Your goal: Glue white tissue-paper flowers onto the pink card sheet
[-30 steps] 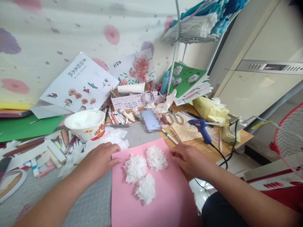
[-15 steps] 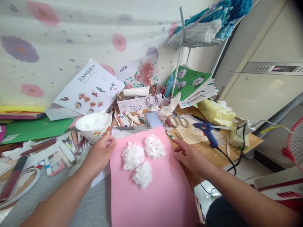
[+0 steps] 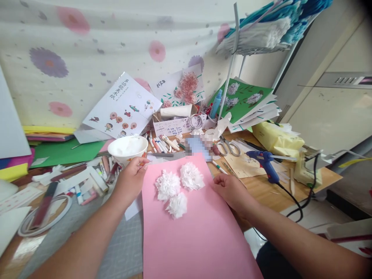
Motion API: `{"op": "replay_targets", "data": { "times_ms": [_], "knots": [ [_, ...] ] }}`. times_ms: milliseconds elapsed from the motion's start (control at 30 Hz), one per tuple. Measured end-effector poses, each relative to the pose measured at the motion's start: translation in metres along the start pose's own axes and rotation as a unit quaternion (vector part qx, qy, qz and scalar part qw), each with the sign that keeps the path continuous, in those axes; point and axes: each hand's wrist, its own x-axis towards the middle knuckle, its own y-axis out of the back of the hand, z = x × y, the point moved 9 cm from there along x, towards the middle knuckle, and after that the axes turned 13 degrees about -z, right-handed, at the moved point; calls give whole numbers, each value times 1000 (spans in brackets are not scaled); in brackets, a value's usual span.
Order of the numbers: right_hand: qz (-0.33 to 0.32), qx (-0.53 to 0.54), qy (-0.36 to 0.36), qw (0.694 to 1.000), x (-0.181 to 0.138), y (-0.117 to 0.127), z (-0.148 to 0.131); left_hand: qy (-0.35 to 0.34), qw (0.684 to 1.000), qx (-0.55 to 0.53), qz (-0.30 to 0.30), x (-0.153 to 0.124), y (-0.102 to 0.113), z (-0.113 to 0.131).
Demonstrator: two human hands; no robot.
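A pink sheet of card (image 3: 192, 244) slopes up in front of me, with three fluffy white paper flowers (image 3: 167, 185) clustered on its upper part. My left hand (image 3: 131, 180) pinches the card's upper left edge between thumb and fingers. At the right edge, my right hand (image 3: 234, 193) is closed on the card, some of its fingers hidden behind it. Just beyond the left hand stands a white paper bowl (image 3: 128, 147) holding something white.
Scissors (image 3: 228, 147) and a blue hot glue gun (image 3: 266, 162) with a black cord lie to the right. Markers (image 3: 162, 145) lie behind the card. Finished flower pictures (image 3: 242, 100) lean at the back. A grey cutting mat (image 3: 116, 248) and scattered paper cover the left.
The view has swung a little left, so the surroundings sit further right. My right hand's fingers, stretched out before, have closed on the card's right edge. The left hand keeps its pinch.
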Motion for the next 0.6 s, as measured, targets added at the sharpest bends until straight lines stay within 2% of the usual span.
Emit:
{"op": "replay_targets", "data": {
  "times_ms": [133, 367, 600],
  "knots": [
    [2, -53, -23, 998, 5, -3, -8, 22, 999, -44, -23, 1, 6, 0],
    [-4, -128, -41, 991, 33, 8, -6, 42, 993, -94, -50, 3, 16, 1],
    [1, -61, -16, 998, 41, 23, -4, 4, 989, -74, -125, -3, 12, 10]
  ]
}}
